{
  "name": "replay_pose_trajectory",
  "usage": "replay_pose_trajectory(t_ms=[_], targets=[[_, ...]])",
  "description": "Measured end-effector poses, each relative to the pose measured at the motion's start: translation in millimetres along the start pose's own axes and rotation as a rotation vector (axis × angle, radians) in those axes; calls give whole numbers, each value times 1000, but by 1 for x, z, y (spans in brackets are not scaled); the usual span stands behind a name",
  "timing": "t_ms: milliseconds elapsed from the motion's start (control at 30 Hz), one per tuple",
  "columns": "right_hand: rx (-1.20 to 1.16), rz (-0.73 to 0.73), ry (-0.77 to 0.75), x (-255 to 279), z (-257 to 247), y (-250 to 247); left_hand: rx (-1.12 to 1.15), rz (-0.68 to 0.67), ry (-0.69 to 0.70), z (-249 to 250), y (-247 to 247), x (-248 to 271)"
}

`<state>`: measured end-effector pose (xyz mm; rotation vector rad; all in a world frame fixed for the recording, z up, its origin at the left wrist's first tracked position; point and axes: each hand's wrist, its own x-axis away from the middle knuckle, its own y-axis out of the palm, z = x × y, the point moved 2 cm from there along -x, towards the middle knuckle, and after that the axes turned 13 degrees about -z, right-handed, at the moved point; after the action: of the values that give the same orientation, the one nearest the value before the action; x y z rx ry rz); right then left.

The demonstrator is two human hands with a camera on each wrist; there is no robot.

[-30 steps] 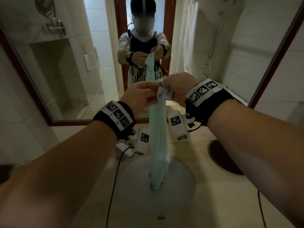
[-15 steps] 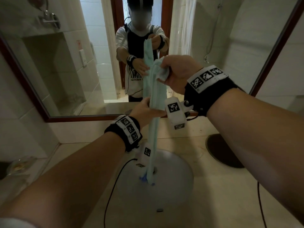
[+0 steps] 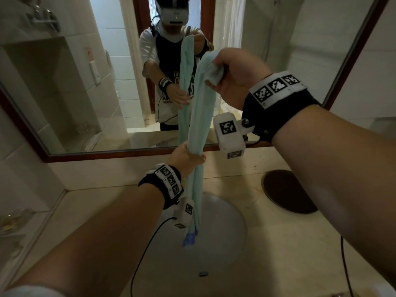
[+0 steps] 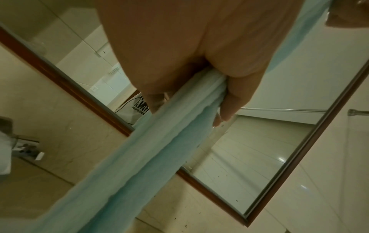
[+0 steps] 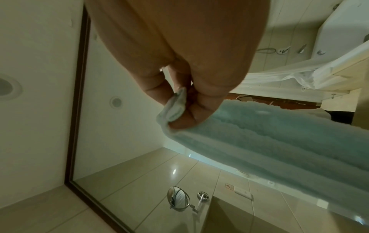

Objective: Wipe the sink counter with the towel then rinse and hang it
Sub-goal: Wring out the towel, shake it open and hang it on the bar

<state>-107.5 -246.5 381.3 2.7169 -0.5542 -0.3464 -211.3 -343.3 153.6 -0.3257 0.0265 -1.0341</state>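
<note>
A long pale-green towel hangs bunched into a rope over the round white sink basin. My right hand grips its top end high in front of the mirror; in the right wrist view the fingers pinch a folded corner of the towel. My left hand is wrapped around the towel lower down, above the basin; the left wrist view shows that hand curled round the towel. The towel's blue-tagged tip dangles over the basin.
The beige counter surrounds the basin, with a dark round opening at the right. A wood-framed mirror covers the wall behind. A glass dish sits on a side ledge at the left. Cables trail from both wrists.
My left hand slid down the towel from beside the right hand toward the basin, squeezing along it. My right hand rose a little, keeping the top end.
</note>
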Motion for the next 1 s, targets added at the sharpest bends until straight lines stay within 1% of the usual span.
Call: replay_pose_trajectory(t_ms=[67,167,300,367,533,667,733,867,933,1000], targets=[[-52,-2,-25,-3,-6,0,-25,0,-20,7,4,11],[-39,-31,-69,-4,-15,-2,-14,13,-33,6,8,15],[-9,-93,-102,-2,-20,-5,-17,-11,-40,-3,11,9],[-21,-101,-110,-3,-21,-6,-18,-13,-45,-7,12,5],[1,-73,-113,-3,-23,-6,-37,-15,-54,-13,13,4],[-29,-44,-140,-3,-29,-10,-56,-6,-69,-16,12,6],[-89,-49,-134,-4,-32,-21,-89,7,-68,-15,5,5],[-193,75,-137,-3,-34,-57,-105,33,-65,-11,-9,6],[-181,130,-138,-3,-33,-72,-94,63,-57,-8,-14,7],[-133,126,-120,0,-33,-88,-70,92,-56,-3,-18,9]])
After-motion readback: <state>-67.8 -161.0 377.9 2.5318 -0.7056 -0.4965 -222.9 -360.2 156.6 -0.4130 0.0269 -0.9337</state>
